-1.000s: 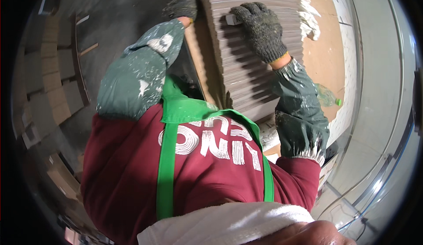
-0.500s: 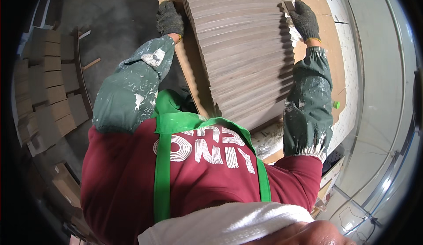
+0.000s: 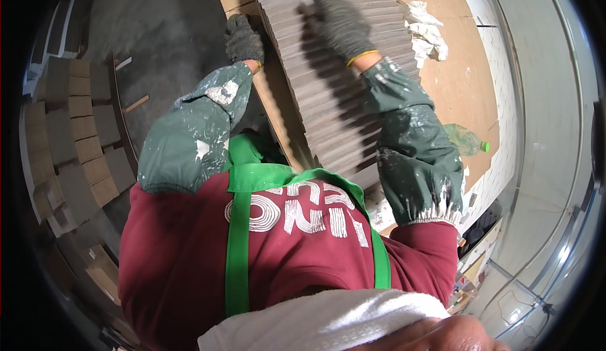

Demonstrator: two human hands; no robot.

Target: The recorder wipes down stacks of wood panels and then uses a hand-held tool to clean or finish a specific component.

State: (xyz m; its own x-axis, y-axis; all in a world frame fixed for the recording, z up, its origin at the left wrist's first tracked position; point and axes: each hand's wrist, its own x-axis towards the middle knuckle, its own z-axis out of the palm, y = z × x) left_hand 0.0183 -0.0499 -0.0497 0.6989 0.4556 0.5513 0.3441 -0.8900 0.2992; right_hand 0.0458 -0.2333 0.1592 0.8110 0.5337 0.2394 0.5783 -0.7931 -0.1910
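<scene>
A greyish-brown ridged panel [image 3: 341,92], made up of many parallel strips, lies on a wooden tabletop [image 3: 470,67]. My right hand [image 3: 341,26], in a dark knitted glove, is over the panel's far part with its fingers bent, smeared by motion. A small pale block [image 3: 308,0] shows at its fingertips, mostly hidden by the glove. My left hand [image 3: 243,38], gloved alike, has its fingers curled at the tabletop's left edge and looks closed on it. Green sleeve covers with white stains are on both forearms.
A crumpled white cloth [image 3: 427,30] lies right of the panel. Nearer, a clear bottle with a green cap [image 3: 485,146] lies partly behind my right forearm. Stacked brown and grey boards [image 3: 82,130] stand on the floor at left. A pale wall [image 3: 543,98] rises at right.
My right hand has swept left from the panel's right edge onto its middle, carrying the small pale block. The white cloth and the bottle are uncovered. My left hand stays at the edge.
</scene>
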